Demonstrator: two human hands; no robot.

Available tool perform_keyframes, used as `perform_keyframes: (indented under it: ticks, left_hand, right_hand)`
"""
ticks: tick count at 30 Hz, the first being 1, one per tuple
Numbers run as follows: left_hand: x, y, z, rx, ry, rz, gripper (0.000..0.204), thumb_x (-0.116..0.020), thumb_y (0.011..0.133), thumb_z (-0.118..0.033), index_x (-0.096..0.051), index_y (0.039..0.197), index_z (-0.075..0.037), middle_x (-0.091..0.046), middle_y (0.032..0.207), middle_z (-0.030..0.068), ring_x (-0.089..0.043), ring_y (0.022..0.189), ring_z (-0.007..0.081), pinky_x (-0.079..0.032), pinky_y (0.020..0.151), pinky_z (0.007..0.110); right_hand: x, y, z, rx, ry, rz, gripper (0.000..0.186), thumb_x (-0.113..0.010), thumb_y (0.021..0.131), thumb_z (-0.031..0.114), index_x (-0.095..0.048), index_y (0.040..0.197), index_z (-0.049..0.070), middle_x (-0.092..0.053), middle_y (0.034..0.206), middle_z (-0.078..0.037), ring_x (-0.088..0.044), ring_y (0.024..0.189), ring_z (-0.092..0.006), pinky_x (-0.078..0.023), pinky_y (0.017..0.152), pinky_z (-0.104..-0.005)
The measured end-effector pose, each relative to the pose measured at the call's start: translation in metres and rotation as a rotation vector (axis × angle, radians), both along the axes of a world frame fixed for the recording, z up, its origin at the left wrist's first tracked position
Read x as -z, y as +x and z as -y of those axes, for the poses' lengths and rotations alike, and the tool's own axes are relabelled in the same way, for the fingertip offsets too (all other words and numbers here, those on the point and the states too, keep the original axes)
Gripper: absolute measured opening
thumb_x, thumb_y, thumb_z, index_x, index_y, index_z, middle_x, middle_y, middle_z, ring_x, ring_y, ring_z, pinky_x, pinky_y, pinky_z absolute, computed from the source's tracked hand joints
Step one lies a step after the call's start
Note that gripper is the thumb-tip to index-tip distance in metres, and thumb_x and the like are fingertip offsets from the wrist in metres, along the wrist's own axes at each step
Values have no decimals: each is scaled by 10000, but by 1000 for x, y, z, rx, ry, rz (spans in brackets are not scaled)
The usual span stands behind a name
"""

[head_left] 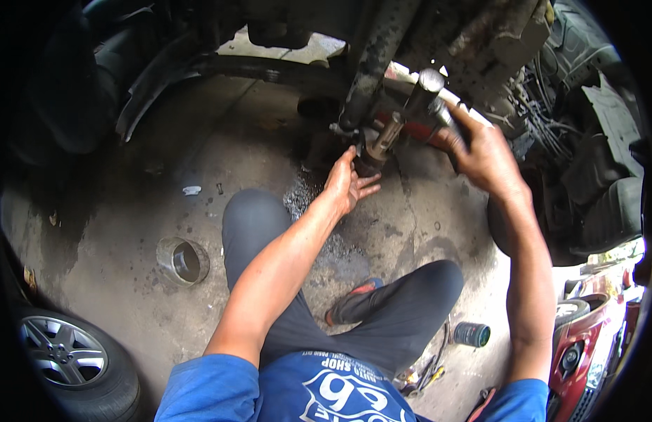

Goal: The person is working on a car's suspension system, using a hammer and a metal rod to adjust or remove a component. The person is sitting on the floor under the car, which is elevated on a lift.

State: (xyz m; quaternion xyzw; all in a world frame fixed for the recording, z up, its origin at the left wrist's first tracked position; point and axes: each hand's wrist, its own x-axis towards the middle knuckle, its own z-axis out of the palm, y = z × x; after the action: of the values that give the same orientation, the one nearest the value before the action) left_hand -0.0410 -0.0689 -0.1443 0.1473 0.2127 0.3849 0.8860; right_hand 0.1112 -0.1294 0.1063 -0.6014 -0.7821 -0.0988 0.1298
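My right hand [488,158] is raised at the right, fingers closed around the handle of what looks like a hammer. Its round, shiny steel face [431,79] shows just above a short metal shaft [388,135], and I see a gap between them. That shaft stands tilted in a dark, greasy fitting [369,163] under the vehicle. My left hand [345,184] is at the fitting's lower end, thumb side against it, other fingers stretched beneath. The fingers behind the fitting are hidden.
A dark strut [371,63] comes down beside the fitting, and loose wires [551,116] hang at the right. On the concrete floor are a round container [183,261], a bolt [219,188], a dark jar [472,334] and a wheel [79,359]. A red car [586,359] stands at the lower right.
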Motion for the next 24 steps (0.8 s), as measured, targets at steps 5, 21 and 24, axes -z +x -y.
perform_keyframes:
  ticks: [5, 21, 24]
  left_hand:
    - [6, 3, -3, -16, -29, -4, 647, -414, 1045, -522, -326, 1528, -100, -500, 1472, 173, -525, 1315, 396, -412, 1103, 586]
    - [5, 0, -1, -86, -78, -41, 808, -478, 1031, -513, -153, 1574, -10, -355, 1543, 248, -445, 1385, 405, -412, 1108, 586]
    - [9, 6, -3, -107, -64, -45, 818, -470, 1029, -525, -175, 1555, 28, -349, 1550, 249, -458, 1374, 400, -395, 1130, 588]
  right_hand:
    - [-91, 25, 0, -196, 338, -298, 481, -711, 957, 343, -643, 1324, 39, -726, 1013, -90, -644, 925, -136, -509, 846, -280]
    - [-98, 8, -1, -126, 195, -223, 343, -689, 966, 271, -634, 1202, 27, -711, 962, -112, -646, 823, -216, -515, 779, -337]
    - [-124, -37, -5, 47, 445, -494, 280, -657, 970, 256, -614, 1114, 19, -657, 857, -45, -596, 726, -151, -487, 667, -307]
